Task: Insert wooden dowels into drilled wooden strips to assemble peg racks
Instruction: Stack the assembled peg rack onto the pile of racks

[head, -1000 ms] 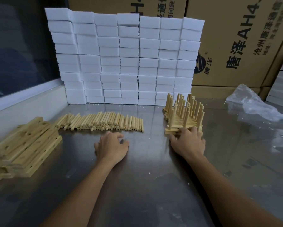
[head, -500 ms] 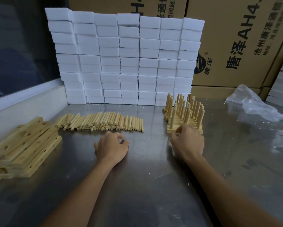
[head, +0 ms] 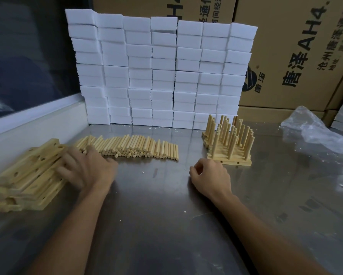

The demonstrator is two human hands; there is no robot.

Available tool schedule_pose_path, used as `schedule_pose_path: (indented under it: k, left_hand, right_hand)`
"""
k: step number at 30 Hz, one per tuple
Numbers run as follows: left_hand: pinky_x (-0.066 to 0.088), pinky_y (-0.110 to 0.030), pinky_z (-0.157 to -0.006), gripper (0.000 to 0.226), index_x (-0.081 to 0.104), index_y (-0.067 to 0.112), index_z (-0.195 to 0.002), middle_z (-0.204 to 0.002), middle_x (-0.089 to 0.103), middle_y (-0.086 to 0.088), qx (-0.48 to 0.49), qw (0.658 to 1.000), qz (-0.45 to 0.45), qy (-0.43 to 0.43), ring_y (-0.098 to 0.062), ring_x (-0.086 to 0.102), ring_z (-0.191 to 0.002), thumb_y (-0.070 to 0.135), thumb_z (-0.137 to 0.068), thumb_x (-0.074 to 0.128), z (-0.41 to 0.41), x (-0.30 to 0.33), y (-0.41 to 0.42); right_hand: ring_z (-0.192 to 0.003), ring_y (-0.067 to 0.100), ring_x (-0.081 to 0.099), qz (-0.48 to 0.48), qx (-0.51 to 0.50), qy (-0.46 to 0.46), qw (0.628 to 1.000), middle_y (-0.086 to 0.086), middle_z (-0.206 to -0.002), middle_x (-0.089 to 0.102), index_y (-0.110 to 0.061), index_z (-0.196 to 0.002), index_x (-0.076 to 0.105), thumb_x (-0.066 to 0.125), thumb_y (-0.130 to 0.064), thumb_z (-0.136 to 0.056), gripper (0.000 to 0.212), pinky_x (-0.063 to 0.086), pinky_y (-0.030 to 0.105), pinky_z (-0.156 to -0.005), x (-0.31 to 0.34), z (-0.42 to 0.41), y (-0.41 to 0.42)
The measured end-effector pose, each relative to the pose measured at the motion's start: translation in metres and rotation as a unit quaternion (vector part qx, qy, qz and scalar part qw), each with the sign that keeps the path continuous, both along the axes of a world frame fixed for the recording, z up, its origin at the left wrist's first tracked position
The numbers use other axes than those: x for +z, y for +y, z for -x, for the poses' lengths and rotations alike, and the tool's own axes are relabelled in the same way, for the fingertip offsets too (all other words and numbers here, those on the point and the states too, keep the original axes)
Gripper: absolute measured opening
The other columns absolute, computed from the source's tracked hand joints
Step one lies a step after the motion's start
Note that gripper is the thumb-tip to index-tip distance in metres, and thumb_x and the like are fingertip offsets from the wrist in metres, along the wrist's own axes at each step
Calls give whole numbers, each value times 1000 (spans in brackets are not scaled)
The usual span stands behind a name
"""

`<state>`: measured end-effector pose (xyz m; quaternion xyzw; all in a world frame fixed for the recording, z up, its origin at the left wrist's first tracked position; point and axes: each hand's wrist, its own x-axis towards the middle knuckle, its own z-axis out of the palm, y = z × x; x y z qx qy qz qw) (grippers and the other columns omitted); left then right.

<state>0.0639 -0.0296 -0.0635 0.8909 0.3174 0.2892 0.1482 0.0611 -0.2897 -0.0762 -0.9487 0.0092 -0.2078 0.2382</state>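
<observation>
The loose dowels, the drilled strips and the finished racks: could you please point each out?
loose dowels (head: 138, 147), head view, middle of the row.
drilled strips (head: 27, 175), head view, top strip's face.
finished racks (head: 229, 162), head view, front strip's edge.

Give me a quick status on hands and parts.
Left hand reaching onto strips, blurred, grip unclear. Right hand loosely curled, empty, near finished racks. Dowels untouched. Nothing blocking.
</observation>
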Motion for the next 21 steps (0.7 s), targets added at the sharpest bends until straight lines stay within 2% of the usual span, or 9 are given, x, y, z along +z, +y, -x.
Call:
schedule_pose_path:
  k: [2, 4, 6, 9, 13, 15, 18, 21]
  left_hand:
    - [13, -48, -114, 57, 59, 10, -124, -150, 26, -22, 19, 999, 1, 28, -35, 16, -142, 38, -76, 71, 2, -2, 9]
    - [13, -47, -115, 64, 56, 10, -128, -152, 28, -23, 29, 998, -1, 63, -35, 15, -143, 44, -75, 71, 3, -2, 12]
    - [18, -47, -111, 57, 58, 9, -124, -142, 41, -24, 32, 997, -11, 65, -35, 25, -136, 38, -77, 70, 2, -1, 12]
    - [24, -45, -102, 35, 62, 9, -113, -125, 54, -23, 34, 998, -29, 36, -35, 38, -123, 19, -80, 69, 0, 1, 13]
    - [16, -45, -88, 20, 65, 13, -100, -108, 65, -18, 20, 998, -35, 39, -33, 42, -117, 11, -80, 68, 1, 4, 10]
    - [16, -45, -86, 18, 66, 16, -95, -100, 69, -16, 4, 998, -40, 39, -33, 47, -117, 7, -79, 67, 2, 3, 6]
    - [26, -45, -90, 18, 66, 13, -92, -100, 65, -18, -12, 998, -51, 32, -35, 52, -109, 1, -79, 62, 3, 0, 3]
    - [24, -45, -92, 19, 68, 11, -95, -108, 63, -20, -8, 997, -60, 45, -37, 52, -109, 3, -80, 60, 4, 0, 4]
  right_hand:
    - [-71, 13, 56, 1, 0, -2, 1000, -7, -80, 64, -21, -82, 67, 60, -35, -91, 18, 42, 28, -61, 0, 0, 0]
    - [-70, 13, 54, 3, 1, -5, 1000, -7, -79, 63, -22, -80, 65, 60, -35, -91, 18, 38, 27, -61, 0, 0, 0]
    - [-70, 12, 53, 0, 3, -5, 1000, -7, -79, 62, -23, -79, 64, 60, -34, -91, 18, 37, 26, -61, 0, 0, 0]
    - [-68, 9, 52, -4, 5, -3, 1000, -9, -77, 61, -24, -78, 62, 61, -34, -92, 18, 35, 25, -57, 0, -1, -1]
    - [-68, 9, 54, -8, 6, -2, 1000, -8, -77, 63, -22, -80, 66, 61, -34, -91, 17, 36, 25, -57, 0, -2, -1]
    - [-69, 9, 55, -11, 4, 2, 1000, -8, -77, 64, -22, -80, 66, 61, -34, -91, 17, 37, 25, -57, -1, -2, -1]
    - [-71, 11, 56, -15, 4, 5, 1000, -9, -76, 63, -22, -79, 66, 61, -34, -91, 17, 40, 27, -62, -2, -3, -1]
    - [-72, 11, 57, -18, 8, 6, 1000, -9, -77, 63, -21, -80, 66, 61, -34, -91, 17, 41, 27, -63, -2, -4, -2]
